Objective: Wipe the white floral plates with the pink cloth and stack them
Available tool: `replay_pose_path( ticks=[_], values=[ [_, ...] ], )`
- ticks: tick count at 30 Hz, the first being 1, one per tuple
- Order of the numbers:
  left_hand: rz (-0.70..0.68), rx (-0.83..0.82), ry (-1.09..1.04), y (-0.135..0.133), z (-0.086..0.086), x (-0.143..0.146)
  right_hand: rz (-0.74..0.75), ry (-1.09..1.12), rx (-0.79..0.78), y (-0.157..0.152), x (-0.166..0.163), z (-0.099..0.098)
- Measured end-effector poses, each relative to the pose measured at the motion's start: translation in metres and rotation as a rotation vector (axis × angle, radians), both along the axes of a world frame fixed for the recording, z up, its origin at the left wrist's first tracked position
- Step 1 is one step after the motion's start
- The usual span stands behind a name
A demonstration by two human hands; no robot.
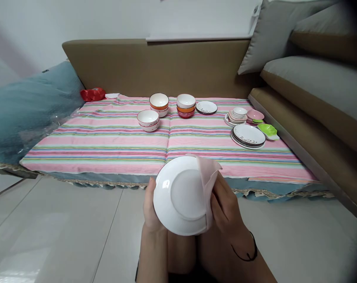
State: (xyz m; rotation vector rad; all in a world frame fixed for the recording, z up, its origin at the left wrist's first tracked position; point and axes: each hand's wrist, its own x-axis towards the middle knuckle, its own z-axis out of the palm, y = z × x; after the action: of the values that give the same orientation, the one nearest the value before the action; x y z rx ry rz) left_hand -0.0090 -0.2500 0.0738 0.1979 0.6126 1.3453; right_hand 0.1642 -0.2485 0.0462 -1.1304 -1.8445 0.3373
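Note:
A white plate (181,196) is held up in front of me, its underside with the round foot ring facing me. My left hand (152,208) grips its left edge, thumb on the rim and the other fingers hidden behind. A pale pink cloth (207,181) is folded over the plate's right edge. My right hand (227,208) is closed on this cloth and presses it against the plate; its fingertips are partly covered.
A striped cloth (122,137) covers the sofa seat. On it stand stacked bowls (148,118), more bowls (186,103), a dark-rimmed plate (206,107), a plate stack (249,135), small dishes (239,112) and a green dish (267,130). A red bag (92,94) lies far left; cushions (314,78) rise at right.

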Motion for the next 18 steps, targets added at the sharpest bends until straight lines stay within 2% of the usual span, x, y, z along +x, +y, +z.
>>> replay_pose_path(
  ticks=[4, 11, 15, 18],
  values=[
    [-0.08, -0.005, -0.007, -0.002, -0.001, -0.002, 0.023, -0.115, -0.069, 0.007, -0.006, 0.01],
    [-0.201, -0.064, -0.004, -0.002, -0.008, -0.001, 0.11, -0.295, 0.027, 0.017, -0.028, 0.028],
    [-0.162, -0.042, -0.006, 0.001, -0.015, 0.001, 0.142, -0.366, 0.02, 0.014, -0.038, 0.038],
    [-0.093, -0.046, -0.024, 0.003, -0.015, 0.004, 0.218, -0.367, 0.024, 0.01, -0.042, 0.038]
  ],
)
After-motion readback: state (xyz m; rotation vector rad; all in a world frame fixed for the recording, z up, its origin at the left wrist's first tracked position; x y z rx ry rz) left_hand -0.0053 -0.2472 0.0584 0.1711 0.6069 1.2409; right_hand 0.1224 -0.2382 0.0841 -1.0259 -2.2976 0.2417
